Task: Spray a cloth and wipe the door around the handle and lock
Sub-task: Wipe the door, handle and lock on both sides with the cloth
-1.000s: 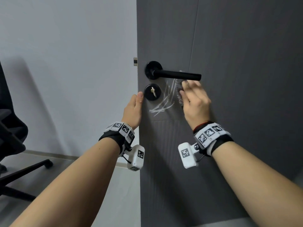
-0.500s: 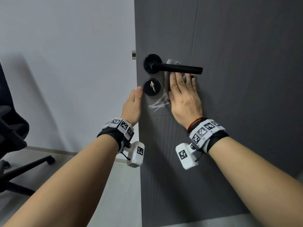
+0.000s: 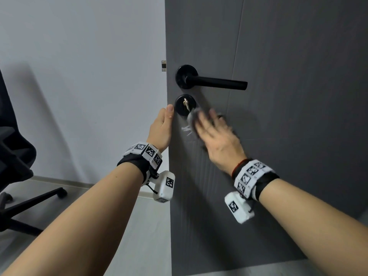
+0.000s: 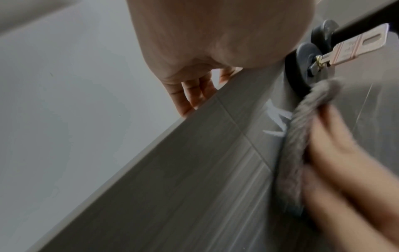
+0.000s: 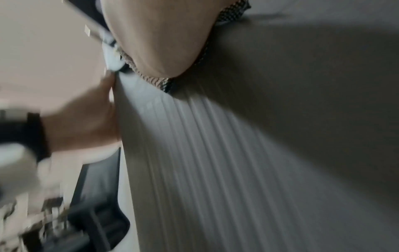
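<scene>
On the dark grey door [image 3: 298, 136] a black lever handle [image 3: 215, 83] sits above a round black lock [image 3: 180, 108] with a key [image 3: 186, 103] in it. My right hand [image 3: 211, 128], blurred, presses a grey cloth [image 3: 191, 118] flat against the door just right of and below the lock, with straight fingers. White streaks [image 3: 186, 130] show at the cloth's left edge. My left hand [image 3: 163, 124] grips the door's edge, thumb on the front face. In the left wrist view its fingers [image 4: 194, 95] reach behind the edge, near the cloth [image 4: 302, 136] and key [image 4: 356, 46].
A pale wall [image 3: 79, 76] lies left of the door's edge. A black office chair [image 3: 16, 156] with a wheeled base stands at the far left on the light floor. A latch plate [image 3: 163, 65] shows on the door edge above my left hand.
My right hand has slid the cloth from just under the handle down and left to beside the lock, over the white streaks. The left hand has stayed on the door edge.
</scene>
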